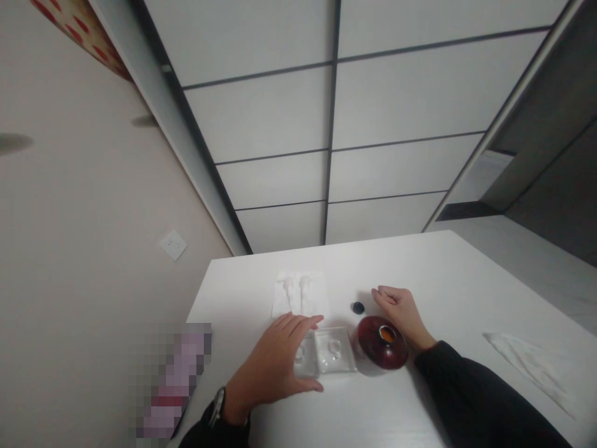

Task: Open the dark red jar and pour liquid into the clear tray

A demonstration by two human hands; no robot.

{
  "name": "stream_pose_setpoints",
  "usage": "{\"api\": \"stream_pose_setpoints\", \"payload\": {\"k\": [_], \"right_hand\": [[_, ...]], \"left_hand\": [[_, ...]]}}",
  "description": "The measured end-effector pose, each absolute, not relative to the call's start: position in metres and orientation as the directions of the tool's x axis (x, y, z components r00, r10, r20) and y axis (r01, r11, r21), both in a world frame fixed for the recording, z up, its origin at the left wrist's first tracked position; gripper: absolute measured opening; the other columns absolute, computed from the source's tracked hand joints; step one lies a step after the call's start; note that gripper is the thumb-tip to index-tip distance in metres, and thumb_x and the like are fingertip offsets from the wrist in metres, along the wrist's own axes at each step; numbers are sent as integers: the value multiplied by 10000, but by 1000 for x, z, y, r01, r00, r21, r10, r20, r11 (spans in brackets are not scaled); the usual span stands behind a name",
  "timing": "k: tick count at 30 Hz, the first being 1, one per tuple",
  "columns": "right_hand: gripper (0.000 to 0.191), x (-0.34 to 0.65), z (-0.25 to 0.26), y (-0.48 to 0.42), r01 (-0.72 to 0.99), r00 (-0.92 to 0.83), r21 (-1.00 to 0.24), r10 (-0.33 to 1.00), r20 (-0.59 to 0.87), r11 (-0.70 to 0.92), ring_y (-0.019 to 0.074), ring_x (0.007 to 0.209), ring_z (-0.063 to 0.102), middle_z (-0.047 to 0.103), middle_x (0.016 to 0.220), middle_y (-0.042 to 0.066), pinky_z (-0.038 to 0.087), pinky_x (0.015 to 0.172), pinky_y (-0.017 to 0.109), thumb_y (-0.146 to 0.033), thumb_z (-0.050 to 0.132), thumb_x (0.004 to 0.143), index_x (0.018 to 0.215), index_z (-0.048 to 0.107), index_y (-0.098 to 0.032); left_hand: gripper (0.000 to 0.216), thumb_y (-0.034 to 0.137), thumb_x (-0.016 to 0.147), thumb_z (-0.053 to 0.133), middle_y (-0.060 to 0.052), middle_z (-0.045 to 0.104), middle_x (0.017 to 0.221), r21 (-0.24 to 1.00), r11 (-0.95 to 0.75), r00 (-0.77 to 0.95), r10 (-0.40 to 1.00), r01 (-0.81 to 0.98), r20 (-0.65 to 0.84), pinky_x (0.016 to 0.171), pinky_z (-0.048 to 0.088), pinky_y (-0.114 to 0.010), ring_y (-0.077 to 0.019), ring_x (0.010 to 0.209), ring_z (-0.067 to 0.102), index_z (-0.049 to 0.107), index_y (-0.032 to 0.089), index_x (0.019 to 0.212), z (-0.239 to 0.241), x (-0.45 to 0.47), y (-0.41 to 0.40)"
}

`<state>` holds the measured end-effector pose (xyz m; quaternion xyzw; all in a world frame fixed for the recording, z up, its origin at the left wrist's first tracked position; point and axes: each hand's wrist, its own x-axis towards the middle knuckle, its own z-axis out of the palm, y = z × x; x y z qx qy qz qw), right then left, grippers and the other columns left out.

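My left hand (280, 354) is open, thumb and fingers spread around the left part of a clear plastic box with compartments (336, 354). Whether they touch it I cannot tell. Clear round shapes show inside the box. Just right of it stands a round pot with a dark red, glossy top (377, 348) and an orange-toned opening (387, 334). Behind that pot, my right hand (396, 308) is closed with its fingers curled; anything inside them is hidden. A small black round cap (358, 308) lies left of its fingertips.
On a white sheet (319, 292) at the back lie two white spoon-like pieces (297, 289). A crumpled white cloth (527, 367) rests on the white table (396, 261) at right. A blurred pink item (180, 379) is at the left edge, near the wall.
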<state>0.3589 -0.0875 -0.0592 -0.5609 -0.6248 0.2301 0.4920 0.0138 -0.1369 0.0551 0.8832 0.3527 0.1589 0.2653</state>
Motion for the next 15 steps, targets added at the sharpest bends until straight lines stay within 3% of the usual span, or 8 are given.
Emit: {"api": "stream_pose_setpoints", "payload": {"k": [3,8,11,15], "right_hand": [[484,355,-52,-89,484,96,-831,927,363,275,66,457,400,424,585,-110,386,472,209,-512,669,1057,720,543,-188],[623,345,-36,-92,502,79,-820,930,360,275,77,463,246,230,544,-120,258,483,237,-556,628,1028,608,280,-255],[625,339,-28,-94,519,77,-811,931,357,268,90,494,199,178,556,-94,214,497,276,-540,575,1007,610,170,-277],[618,335,-21,-96,537,74,-802,932,354,262,111,516,190,171,560,-71,206,497,302,-542,555,995,617,147,-272]], "left_hand": [[1131,352,683,1046,-111,685,1415,582,-597,683,724,552,94,1206,451,-602,-379,1320,641,392,307,1605,54,16,-138],[1227,493,664,1047,-137,653,1464,586,-595,675,729,549,108,1200,461,-616,-401,1353,625,321,336,1640,53,18,-141],[1245,522,669,1038,-150,647,1483,586,-590,664,739,556,115,1190,480,-611,-402,1354,632,301,331,1654,50,20,-143],[1139,411,750,1004,-127,662,1477,588,-567,645,758,577,97,1177,508,-593,-386,1341,649,317,341,1656,48,24,-146]]}}
